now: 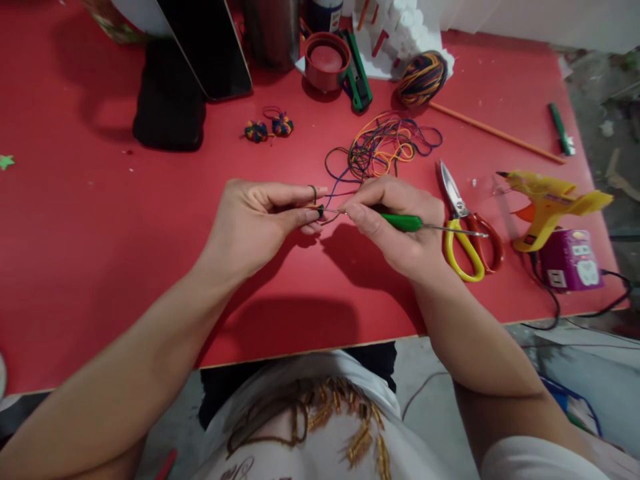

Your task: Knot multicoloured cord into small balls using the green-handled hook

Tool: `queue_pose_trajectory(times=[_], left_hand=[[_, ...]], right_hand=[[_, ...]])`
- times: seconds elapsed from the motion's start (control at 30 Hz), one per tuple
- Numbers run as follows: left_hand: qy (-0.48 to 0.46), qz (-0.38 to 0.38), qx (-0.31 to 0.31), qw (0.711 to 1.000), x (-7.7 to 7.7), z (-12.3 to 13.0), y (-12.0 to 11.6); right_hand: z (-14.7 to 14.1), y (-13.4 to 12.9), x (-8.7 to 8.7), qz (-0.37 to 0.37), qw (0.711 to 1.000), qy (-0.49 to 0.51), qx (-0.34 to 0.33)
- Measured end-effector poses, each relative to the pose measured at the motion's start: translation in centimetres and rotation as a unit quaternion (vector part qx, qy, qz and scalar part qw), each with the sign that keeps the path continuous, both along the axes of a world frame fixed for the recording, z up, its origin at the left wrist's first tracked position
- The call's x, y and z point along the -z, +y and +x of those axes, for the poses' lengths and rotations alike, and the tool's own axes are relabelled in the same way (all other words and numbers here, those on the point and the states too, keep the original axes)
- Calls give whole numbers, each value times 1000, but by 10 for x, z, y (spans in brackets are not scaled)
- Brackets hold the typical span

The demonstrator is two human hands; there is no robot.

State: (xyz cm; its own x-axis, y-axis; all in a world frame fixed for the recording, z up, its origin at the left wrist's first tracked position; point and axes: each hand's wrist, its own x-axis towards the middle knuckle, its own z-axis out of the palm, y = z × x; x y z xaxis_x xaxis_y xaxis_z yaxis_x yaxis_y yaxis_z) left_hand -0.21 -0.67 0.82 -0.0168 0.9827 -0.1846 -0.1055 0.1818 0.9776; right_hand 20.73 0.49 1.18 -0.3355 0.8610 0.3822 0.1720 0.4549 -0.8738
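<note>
My right hand [395, 223] is closed round the green handle of a crochet hook [403, 222], its thin metal shaft reaching left to my other hand. Between the thumb and fingers of my left hand [265, 220] is a small dark piece of crochet work [320, 212], mostly hidden, and a strand of yarn loops over the index finger. Multicoloured yarn [380, 143] lies in a loose tangle just beyond both hands, with strands running down to them. Farther back rests the wound yarn ball [424, 77].
Right of my hand lie scissors [463, 227], a yellow glue gun [545, 203] and a purple power box [573, 260]. An orange stick [495, 132] lies behind them. Two small crocheted pieces [270, 127], a green cutter [358, 73], a red round container [327, 61] and a propped phone [207, 47] are farther back.
</note>
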Motion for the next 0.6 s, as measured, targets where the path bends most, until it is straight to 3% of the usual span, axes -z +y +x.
queue_pose_trajectory(times=[0.13, 0.37, 0.5, 0.6], left_hand=[[6, -18, 12, 1000, -4, 1, -1], [-29, -35, 40, 998, -8, 1, -2], [-58, -38, 53, 996, -6, 1, -4], [-112, -34, 38, 992, -6, 3, -4]], right_hand=[[2, 3, 2, -87, 995, 55, 3], [1, 9, 9, -198, 963, 173, -65], [-7, 3, 10, -204, 952, 210, -92], [-17, -3, 13, -191, 946, 253, -64]])
